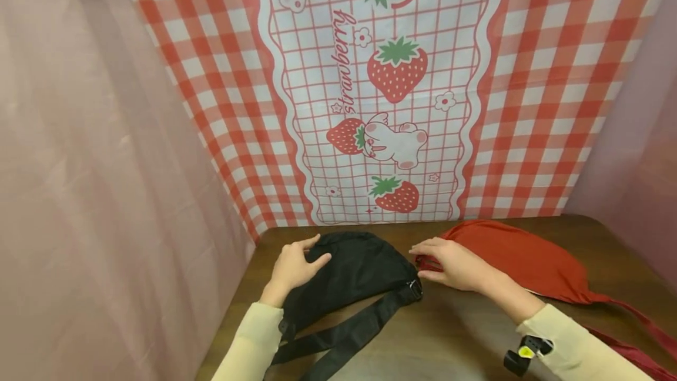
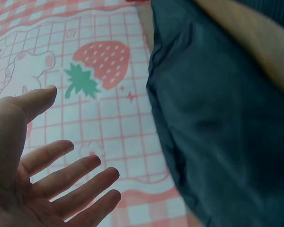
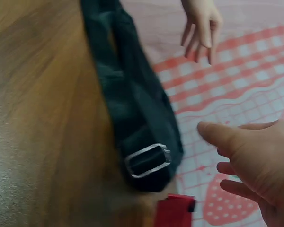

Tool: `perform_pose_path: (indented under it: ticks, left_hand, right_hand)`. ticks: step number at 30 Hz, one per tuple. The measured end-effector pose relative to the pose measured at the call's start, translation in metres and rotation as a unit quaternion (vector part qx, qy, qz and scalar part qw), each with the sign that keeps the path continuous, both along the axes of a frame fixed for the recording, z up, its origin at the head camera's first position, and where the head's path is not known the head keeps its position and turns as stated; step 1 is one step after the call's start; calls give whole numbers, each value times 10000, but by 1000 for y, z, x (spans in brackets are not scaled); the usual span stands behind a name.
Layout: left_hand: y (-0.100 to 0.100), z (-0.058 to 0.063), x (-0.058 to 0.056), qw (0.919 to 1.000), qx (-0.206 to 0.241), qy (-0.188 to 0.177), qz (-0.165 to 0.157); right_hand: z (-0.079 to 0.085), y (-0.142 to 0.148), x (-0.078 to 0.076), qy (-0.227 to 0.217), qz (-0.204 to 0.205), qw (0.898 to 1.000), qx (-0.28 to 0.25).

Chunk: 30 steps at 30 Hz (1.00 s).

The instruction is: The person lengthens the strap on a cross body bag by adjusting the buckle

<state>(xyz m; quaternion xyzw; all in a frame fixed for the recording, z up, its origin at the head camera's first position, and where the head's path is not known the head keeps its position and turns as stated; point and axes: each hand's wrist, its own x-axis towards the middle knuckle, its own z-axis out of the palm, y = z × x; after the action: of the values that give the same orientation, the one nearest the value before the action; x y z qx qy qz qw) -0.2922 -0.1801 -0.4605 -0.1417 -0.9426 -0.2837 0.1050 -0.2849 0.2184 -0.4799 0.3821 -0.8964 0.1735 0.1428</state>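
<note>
A black sling bag [image 1: 354,269] lies on the wooden table, its strap [image 1: 365,325] trailing toward the front. My left hand [image 1: 293,269] is over the bag's left end, fingers spread and thumb apart; in the left wrist view that hand [image 2: 57,184] holds nothing. Between the black bag and a red sling bag [image 1: 523,257] is my right hand [image 1: 455,263], fingers extended and overlapping the red bag's left end in the head view. The right wrist view shows the black strap's metal buckle [image 3: 148,161] beside that hand [image 3: 260,156], with nothing in its grasp.
Behind the table [image 1: 449,334] hangs a red-and-white checked cloth [image 1: 550,75] with strawberry prints. Pale pink curtains [image 1: 106,163] enclose the left side. The red bag's strap [image 1: 634,316] runs off toward the front right. A small black device [image 1: 520,357] is on my right sleeve.
</note>
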Motion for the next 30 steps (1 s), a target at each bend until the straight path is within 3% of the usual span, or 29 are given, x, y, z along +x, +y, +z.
perform_pose_path:
  ticks: [4, 14, 23, 30]
  left_hand:
    - [14, -14, 0, 9994, 215, -62, -276]
    - [36, -39, 2, 9962, 322, -416, -700]
    - [68, -55, 2, 9918, 134, -624, -1103]
    - [92, -74, 11, 9887, -178, -849, -1227]
  right_hand:
    - [-16, -11, -3, -332, 424, 9977, 411]
    - [-45, -23, -12, -241, 696, 9929, 934]
    - [-53, -26, -15, 365, 693, 9888, 1272]
    - [-63, -27, -18, 897, 995, 9818, 1350]
